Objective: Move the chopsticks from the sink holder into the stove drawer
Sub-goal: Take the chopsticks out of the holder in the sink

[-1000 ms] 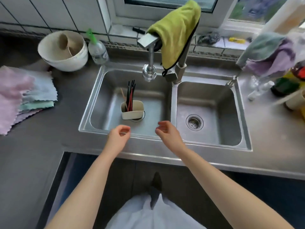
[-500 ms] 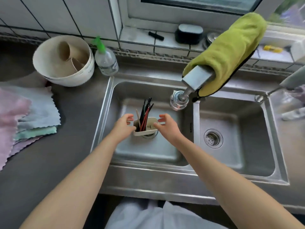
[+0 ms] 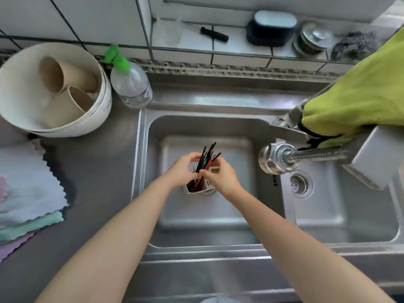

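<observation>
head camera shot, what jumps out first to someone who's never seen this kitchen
Both hands, left hand and right hand, meet over the chopsticks bundled in a cream holder standing in the left basin of the steel sink. At the right edge, a yellow-green cloth drapes over the faucet. On the counter at left, a large cream bowl holds tan cups.

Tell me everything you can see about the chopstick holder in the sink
The chopstick holder is a small cream-coloured cup, plastic by its look, with slots in its near wall. It stands on the floor of the left basin, apparently over the drain. A bundle of black and red chopsticks sticks out of it, leaning up and away. The left hand and right hand close around the chopsticks just above its rim, hiding much of it.
</observation>
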